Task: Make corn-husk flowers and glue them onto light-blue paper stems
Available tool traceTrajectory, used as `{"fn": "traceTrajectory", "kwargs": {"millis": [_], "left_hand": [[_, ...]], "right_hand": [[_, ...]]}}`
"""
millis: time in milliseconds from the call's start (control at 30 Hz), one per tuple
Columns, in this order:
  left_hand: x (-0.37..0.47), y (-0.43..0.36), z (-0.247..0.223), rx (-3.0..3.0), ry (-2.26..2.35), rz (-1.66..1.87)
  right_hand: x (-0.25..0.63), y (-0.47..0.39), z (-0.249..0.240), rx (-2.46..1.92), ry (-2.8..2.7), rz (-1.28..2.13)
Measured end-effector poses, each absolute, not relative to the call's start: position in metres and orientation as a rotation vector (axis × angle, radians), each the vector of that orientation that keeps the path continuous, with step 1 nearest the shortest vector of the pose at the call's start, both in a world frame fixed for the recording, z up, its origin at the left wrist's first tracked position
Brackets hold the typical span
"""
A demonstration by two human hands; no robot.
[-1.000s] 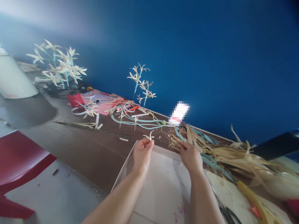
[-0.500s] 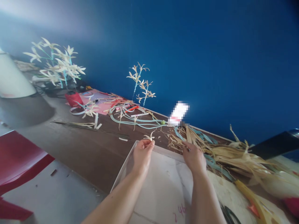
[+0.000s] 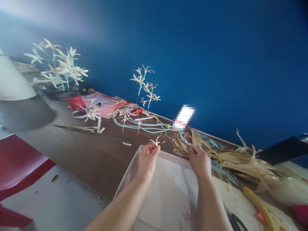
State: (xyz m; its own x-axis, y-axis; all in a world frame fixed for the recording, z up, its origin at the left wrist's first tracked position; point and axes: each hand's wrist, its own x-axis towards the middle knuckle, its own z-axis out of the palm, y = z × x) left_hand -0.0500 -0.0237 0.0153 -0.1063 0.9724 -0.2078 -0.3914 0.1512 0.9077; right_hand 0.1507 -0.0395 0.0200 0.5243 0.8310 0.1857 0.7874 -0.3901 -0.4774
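My left hand [image 3: 147, 162] pinches a small pale flower [image 3: 155, 141], its thin petals sticking up above the thumb and fingertips. Over the right side of a shallow white box lid [image 3: 168, 189], my right hand [image 3: 201, 163] is closed, thumb against the curled fingers. Its fingertips meet the end of a blue-green strip [image 3: 183, 137] and small dried scraps [image 3: 181, 149]; what it grips, if anything, cannot be made out. Beyond the right hand spreads a heap of dried corn husks [image 3: 240, 160].
Flower stems [image 3: 149, 88] stand against the blue wall. Further left are a red pot [image 3: 76, 102] with pale flowers, pink paper [image 3: 107, 110] and coiled pale cords [image 3: 125, 125]. A yellow-handled tool [image 3: 262, 205] and black handles [image 3: 234, 221] lie at lower right. A red panel [image 3: 21, 166] is at left.
My right hand has drawn its fingers together in a closer pinch, hardly shifting place. My left hand keeps the flower, turned slightly and moved a touch to the right.
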Motion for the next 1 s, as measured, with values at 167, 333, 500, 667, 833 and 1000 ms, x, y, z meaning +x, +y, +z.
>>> {"fn": "traceTrajectory", "kwargs": {"millis": [167, 333, 500, 667, 833, 1000], "left_hand": [[-0.050, -0.025, 0.017, 0.718, 1.110, 1.349], [-0.050, -0.023, 0.012, 0.738, 1.084, 1.339], [-0.049, -0.022, 0.010, 0.732, 1.067, 1.347], [-0.049, -0.024, 0.015, 0.724, 1.083, 1.349], [-0.049, -0.023, 0.012, 0.748, 1.073, 1.346], [-0.049, -0.023, 0.012, 0.759, 1.083, 1.329]], "right_hand": [[0.161, -0.044, 0.020, -2.299, -1.236, 0.065], [0.160, -0.046, 0.022, -2.472, -1.358, 0.267], [0.158, -0.041, 0.022, -2.517, -1.364, 0.346], [0.156, -0.032, 0.025, -2.513, -1.372, 0.386], [0.153, -0.021, 0.026, -2.520, -1.438, 0.349], [0.157, -0.018, 0.018, -2.519, -1.500, 0.384]]}}
